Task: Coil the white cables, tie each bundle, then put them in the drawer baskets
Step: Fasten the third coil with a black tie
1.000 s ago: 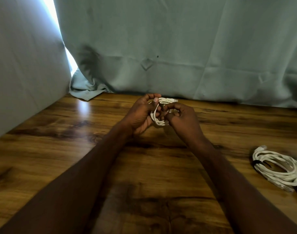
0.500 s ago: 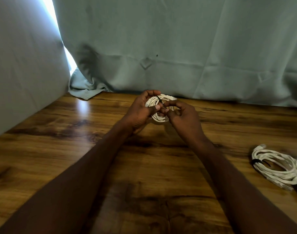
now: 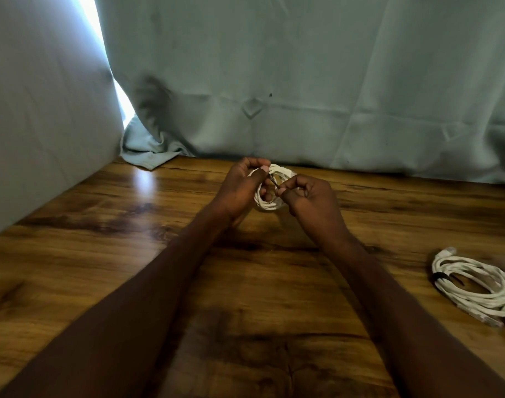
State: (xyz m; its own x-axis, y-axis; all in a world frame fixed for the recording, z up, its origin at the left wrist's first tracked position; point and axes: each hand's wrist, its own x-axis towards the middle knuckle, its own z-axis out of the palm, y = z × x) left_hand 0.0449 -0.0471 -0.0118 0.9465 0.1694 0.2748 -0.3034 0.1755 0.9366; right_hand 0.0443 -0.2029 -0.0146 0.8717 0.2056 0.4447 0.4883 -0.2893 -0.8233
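Toward the far edge of the wooden table (image 3: 159, 282), roughly midway along it, both hands hold a small coil of white cable (image 3: 270, 203) lifted a little off the surface. The left hand (image 3: 240, 188) has its fingers curled round the left side of the loops, thumb pressed on top, which looks meant to keep the turns from springing apart while the tie goes on. The right hand (image 3: 308, 196) has its fingers curled in, with thumb and forefinger pinched together on the end of a thin dark tie (image 3: 273, 180) that runs slantwise across the coil. That pinch near the tip would give fine control for threading or twisting the strip (whether it has been passed fully round the bundle cannot be told, as the fingers hide the back of it).

Near the right edge of the table lies a second coil (image 3: 475, 285), flat on the surface, already bound with a dark band (image 3: 440, 276) on its left side, set well apart from the hands, presumably so it stays out of the way of the work. A pale curtain (image 3: 303, 81) hangs behind the far edge, its hem bunched at the far left corner. No drawer or basket is in view, so the storing step seems yet to come.
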